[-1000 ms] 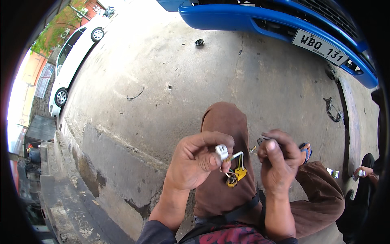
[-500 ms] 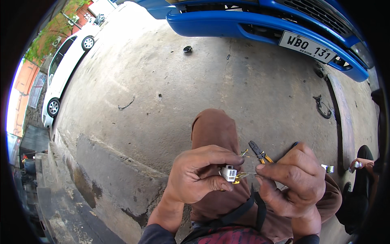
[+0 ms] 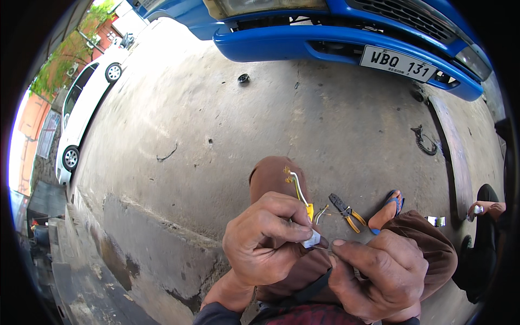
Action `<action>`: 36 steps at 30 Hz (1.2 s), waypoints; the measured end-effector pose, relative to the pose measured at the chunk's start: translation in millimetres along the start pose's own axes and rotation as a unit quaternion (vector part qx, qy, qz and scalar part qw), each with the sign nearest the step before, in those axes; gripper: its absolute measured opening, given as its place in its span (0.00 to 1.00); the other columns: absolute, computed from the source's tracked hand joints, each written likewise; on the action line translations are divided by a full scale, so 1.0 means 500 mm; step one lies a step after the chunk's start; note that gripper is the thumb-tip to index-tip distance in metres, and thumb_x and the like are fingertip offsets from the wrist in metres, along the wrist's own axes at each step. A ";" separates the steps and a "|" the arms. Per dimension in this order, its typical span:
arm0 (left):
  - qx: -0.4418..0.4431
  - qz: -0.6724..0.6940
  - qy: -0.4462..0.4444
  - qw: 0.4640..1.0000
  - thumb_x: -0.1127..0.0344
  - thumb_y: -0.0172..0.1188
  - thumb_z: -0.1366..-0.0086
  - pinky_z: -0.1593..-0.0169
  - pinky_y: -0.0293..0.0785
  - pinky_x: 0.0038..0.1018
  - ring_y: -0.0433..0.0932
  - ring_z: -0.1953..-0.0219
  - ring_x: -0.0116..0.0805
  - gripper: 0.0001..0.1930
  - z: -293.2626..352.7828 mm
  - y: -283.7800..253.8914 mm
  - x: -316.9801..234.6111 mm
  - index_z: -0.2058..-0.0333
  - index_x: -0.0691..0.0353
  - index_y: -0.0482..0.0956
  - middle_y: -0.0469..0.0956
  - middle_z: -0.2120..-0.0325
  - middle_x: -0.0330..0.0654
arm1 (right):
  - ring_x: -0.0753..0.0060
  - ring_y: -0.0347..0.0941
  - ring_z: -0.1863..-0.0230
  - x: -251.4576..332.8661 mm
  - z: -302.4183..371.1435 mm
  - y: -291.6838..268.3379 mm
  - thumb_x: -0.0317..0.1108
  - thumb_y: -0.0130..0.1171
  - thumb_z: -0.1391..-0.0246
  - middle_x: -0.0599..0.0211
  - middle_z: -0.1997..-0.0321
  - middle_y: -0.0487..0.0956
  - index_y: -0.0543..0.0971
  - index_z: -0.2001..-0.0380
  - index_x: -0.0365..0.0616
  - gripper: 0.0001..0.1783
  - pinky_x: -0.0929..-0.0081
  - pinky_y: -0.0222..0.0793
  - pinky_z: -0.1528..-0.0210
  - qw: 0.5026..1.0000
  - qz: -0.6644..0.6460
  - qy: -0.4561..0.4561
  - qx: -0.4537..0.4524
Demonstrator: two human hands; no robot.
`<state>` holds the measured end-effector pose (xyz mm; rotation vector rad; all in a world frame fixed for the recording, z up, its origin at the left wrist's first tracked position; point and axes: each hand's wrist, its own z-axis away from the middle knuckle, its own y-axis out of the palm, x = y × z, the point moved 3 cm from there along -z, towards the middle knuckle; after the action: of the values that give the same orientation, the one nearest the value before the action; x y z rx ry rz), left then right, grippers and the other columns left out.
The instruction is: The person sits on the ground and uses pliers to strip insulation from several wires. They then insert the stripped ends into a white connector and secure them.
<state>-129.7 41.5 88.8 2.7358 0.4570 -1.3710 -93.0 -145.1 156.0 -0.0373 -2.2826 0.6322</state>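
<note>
My left hand (image 3: pixel 265 238) is closed, thumb and fingers gripping a small white plastic wire connector (image 3: pixel 310 239). White and yellow wires (image 3: pixel 298 188) with bare metal terminals rise from beside the connector, above my brown-trousered knee. Close by on the right, my right hand (image 3: pixel 385 271) pinches a thin metal pick (image 3: pixel 323 248) between thumb and forefinger. Its tip meets the end of the connector; whether it is inside a slot I cannot tell. On the concrete beyond my hands lie wire stripper pliers (image 3: pixel 346 212) with yellow handles, jaws pointing away.
My sandalled foot (image 3: pixel 388 210) rests beside the pliers. A blue vehicle's bumper (image 3: pixel 281 43) spans the far side. At right are a coiled black cable (image 3: pixel 425 142), a long plank (image 3: pixel 452 157) and another person's hand (image 3: pixel 489 209). A concrete ledge (image 3: pixel 157 233) runs along the left.
My left hand has turned the connector, so the wires now point up and away. My right hand has moved lower, bringing the pick to the connector's other end. The view has shifted slightly.
</note>
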 end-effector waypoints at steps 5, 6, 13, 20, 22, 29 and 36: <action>-0.080 0.039 -0.035 0.995 0.87 0.75 0.52 0.59 0.81 0.27 0.84 0.62 0.35 0.15 0.005 0.013 -0.002 0.70 0.64 0.81 0.83 0.68 0.47 | 0.67 0.75 0.80 -0.001 0.017 0.014 0.23 0.73 0.61 0.65 0.76 0.79 0.86 0.63 0.41 0.17 0.72 0.70 0.74 0.997 0.074 0.008 -0.004; -0.079 0.037 -0.034 0.996 0.87 0.75 0.53 0.59 0.81 0.27 0.84 0.62 0.35 0.15 0.005 0.014 -0.002 0.70 0.64 0.81 0.83 0.68 0.47 | 0.68 0.73 0.82 0.000 0.019 0.016 0.24 0.73 0.63 0.66 0.77 0.79 0.86 0.64 0.40 0.17 0.73 0.68 0.76 0.995 0.095 0.008 -0.010; -0.073 0.006 -0.023 0.997 0.87 0.76 0.54 0.61 0.81 0.27 0.84 0.63 0.34 0.16 0.000 0.023 -0.003 0.70 0.64 0.81 0.83 0.67 0.47 | 0.68 0.74 0.80 -0.002 0.027 0.019 0.25 0.74 0.62 0.68 0.78 0.75 0.86 0.62 0.43 0.18 0.73 0.68 0.77 0.992 0.125 0.003 0.000; -0.018 -0.048 -0.031 0.998 0.83 0.80 0.52 0.53 0.84 0.30 0.82 0.59 0.33 0.21 0.003 0.026 -0.004 0.68 0.59 0.75 0.80 0.63 0.44 | 0.68 0.71 0.81 -0.005 0.033 0.020 0.26 0.74 0.60 0.70 0.79 0.71 0.86 0.60 0.43 0.18 0.72 0.67 0.77 0.990 0.140 0.001 -0.002; -0.019 -0.044 -0.033 0.998 0.82 0.80 0.53 0.52 0.84 0.30 0.82 0.58 0.33 0.21 0.005 0.025 -0.004 0.68 0.59 0.75 0.80 0.63 0.44 | 0.68 0.70 0.82 -0.008 0.033 0.021 0.26 0.74 0.60 0.71 0.80 0.70 0.86 0.60 0.43 0.18 0.72 0.66 0.78 0.991 0.135 0.001 -0.007; -0.016 -0.050 -0.023 0.998 0.83 0.80 0.52 0.52 0.84 0.30 0.82 0.58 0.33 0.21 0.005 0.029 -0.006 0.67 0.59 0.75 0.79 0.62 0.44 | 0.69 0.68 0.82 -0.005 0.035 0.017 0.27 0.74 0.60 0.72 0.80 0.69 0.86 0.61 0.44 0.18 0.71 0.63 0.79 0.989 0.146 0.007 0.001; -0.075 -0.026 -0.017 0.997 0.88 0.73 0.52 0.61 0.83 0.27 0.84 0.62 0.34 0.15 0.007 0.037 -0.002 0.68 0.64 0.81 0.82 0.66 0.46 | 0.70 0.66 0.83 -0.006 0.031 0.022 0.26 0.73 0.60 0.72 0.81 0.67 0.85 0.61 0.44 0.18 0.70 0.62 0.80 0.990 0.144 -0.001 -0.008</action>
<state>-128.1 23.0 85.8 2.5947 0.6067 -1.3322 -103.1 -142.9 139.8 -0.3805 -2.3042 0.7610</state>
